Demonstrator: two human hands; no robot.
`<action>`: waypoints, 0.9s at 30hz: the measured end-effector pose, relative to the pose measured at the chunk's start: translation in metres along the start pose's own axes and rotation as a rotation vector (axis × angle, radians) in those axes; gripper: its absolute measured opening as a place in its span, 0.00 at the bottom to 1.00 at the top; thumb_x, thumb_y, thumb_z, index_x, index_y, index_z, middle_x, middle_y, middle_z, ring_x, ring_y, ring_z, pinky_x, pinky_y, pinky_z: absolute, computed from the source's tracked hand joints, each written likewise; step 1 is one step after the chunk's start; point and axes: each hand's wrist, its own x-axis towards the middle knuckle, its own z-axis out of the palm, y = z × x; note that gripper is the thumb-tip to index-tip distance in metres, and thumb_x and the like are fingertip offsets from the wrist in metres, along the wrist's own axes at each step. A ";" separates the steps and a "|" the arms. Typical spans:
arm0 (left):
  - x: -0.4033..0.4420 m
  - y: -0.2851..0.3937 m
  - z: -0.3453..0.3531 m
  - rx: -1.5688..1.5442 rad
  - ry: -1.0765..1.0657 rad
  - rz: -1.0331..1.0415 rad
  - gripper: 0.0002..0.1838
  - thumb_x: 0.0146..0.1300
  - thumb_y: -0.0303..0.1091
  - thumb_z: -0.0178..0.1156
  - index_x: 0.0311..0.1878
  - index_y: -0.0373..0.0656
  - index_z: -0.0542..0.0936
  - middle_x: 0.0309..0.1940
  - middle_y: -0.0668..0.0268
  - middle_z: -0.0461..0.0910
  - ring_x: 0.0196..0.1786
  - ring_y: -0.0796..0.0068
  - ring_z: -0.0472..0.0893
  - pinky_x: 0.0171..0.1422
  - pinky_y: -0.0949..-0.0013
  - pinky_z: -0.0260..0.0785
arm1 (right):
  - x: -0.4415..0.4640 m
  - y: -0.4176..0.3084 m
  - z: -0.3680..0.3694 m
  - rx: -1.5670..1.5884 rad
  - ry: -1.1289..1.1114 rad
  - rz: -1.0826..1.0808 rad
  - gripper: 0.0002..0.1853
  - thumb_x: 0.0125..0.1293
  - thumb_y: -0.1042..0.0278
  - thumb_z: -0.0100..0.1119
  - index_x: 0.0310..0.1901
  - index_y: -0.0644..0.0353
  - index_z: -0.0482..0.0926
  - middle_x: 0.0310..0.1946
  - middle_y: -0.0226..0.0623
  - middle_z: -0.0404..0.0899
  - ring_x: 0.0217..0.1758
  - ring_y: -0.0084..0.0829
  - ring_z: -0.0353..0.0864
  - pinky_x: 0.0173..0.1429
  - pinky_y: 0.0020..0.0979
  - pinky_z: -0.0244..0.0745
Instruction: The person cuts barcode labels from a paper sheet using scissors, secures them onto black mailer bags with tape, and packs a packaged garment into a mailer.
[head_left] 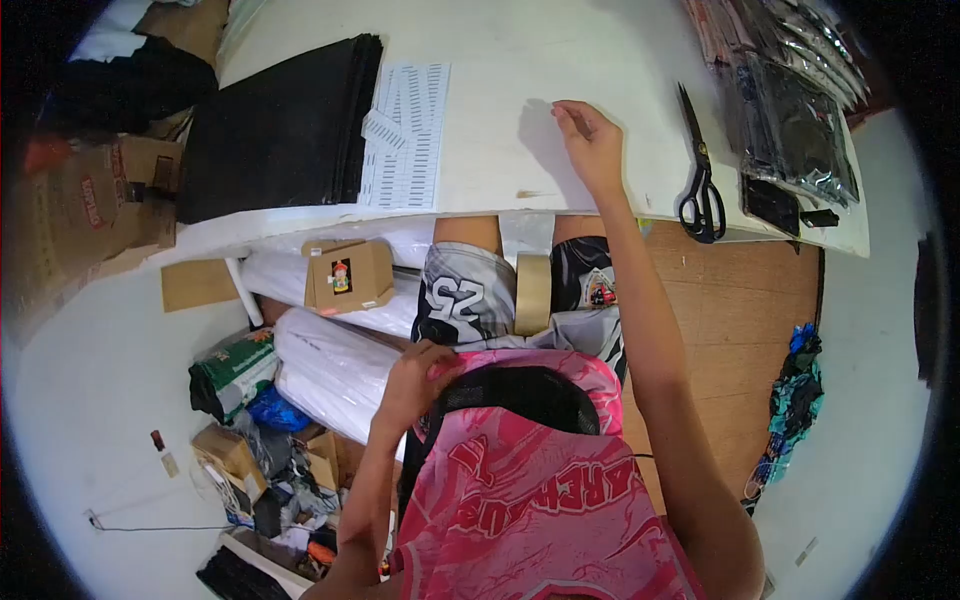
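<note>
Above the white table (480, 130), my right hand (594, 143) is closed, thumb and fingers drawn together. Whatever may be between them is too small to make out. A sheet of printed labels (415, 150) lies to its left, with a small loose strip across it, beside a stack of black flat sheets (275, 130). Black-handled scissors (703, 190) lie to its right, handles at the table's edge. Down at my lap, my left hand (412, 388) is closed at the hem of the pink jersey (530, 490) that I wear. Between my thighs sits a roll of brown tape (533, 293).
Plastic-packed garments (800, 120) are piled at the table's right, by a black phone-like object (770, 205). Cardboard boxes (90, 200) stand at the left. White wrapped rolls (335, 370), a small cardboard box (348, 275) and mixed clutter (285, 480) lie below the table.
</note>
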 end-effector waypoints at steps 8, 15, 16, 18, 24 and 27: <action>0.004 0.005 0.009 0.285 0.169 0.273 0.12 0.55 0.28 0.65 0.42 0.40 0.78 0.32 0.57 0.76 0.39 0.51 0.78 0.43 0.55 0.70 | -0.002 -0.004 -0.001 -0.011 -0.060 0.045 0.09 0.67 0.72 0.60 0.44 0.67 0.83 0.38 0.38 0.85 0.45 0.23 0.83 0.52 0.22 0.75; -0.034 -0.011 -0.001 -0.001 0.077 0.017 0.11 0.55 0.27 0.64 0.41 0.39 0.77 0.32 0.55 0.77 0.35 0.49 0.79 0.40 0.54 0.70 | -0.003 -0.006 -0.002 -0.054 -0.041 0.039 0.09 0.65 0.70 0.62 0.43 0.65 0.84 0.35 0.38 0.85 0.41 0.23 0.82 0.49 0.24 0.76; -0.037 -0.021 -0.001 0.012 0.076 -0.004 0.12 0.55 0.27 0.65 0.42 0.39 0.77 0.33 0.55 0.78 0.35 0.51 0.79 0.41 0.55 0.70 | -0.002 -0.005 -0.001 -0.039 -0.018 0.003 0.09 0.64 0.69 0.63 0.42 0.63 0.85 0.34 0.39 0.85 0.38 0.25 0.83 0.45 0.26 0.77; -0.053 -0.061 0.000 -0.117 -0.066 -0.068 0.15 0.53 0.27 0.67 0.45 0.38 0.77 0.35 0.55 0.79 0.36 0.55 0.79 0.41 0.60 0.70 | -0.001 0.000 -0.001 -0.017 -0.030 0.017 0.09 0.64 0.69 0.63 0.42 0.64 0.84 0.34 0.38 0.85 0.38 0.24 0.83 0.46 0.25 0.76; -0.086 -0.092 0.028 -0.735 0.140 -0.239 0.03 0.66 0.22 0.57 0.42 0.38 0.75 0.40 0.69 0.78 0.44 0.80 0.73 0.52 0.75 0.65 | -0.001 -0.004 0.000 0.018 -0.062 0.032 0.10 0.65 0.68 0.62 0.43 0.65 0.84 0.36 0.36 0.86 0.40 0.21 0.81 0.49 0.23 0.75; -0.086 -0.078 0.009 -0.713 0.246 -0.326 0.06 0.66 0.23 0.58 0.46 0.39 0.77 0.47 0.67 0.80 0.50 0.78 0.75 0.59 0.71 0.66 | -0.001 -0.005 -0.002 0.000 -0.074 0.032 0.10 0.66 0.68 0.62 0.44 0.65 0.84 0.37 0.35 0.86 0.41 0.21 0.81 0.50 0.23 0.74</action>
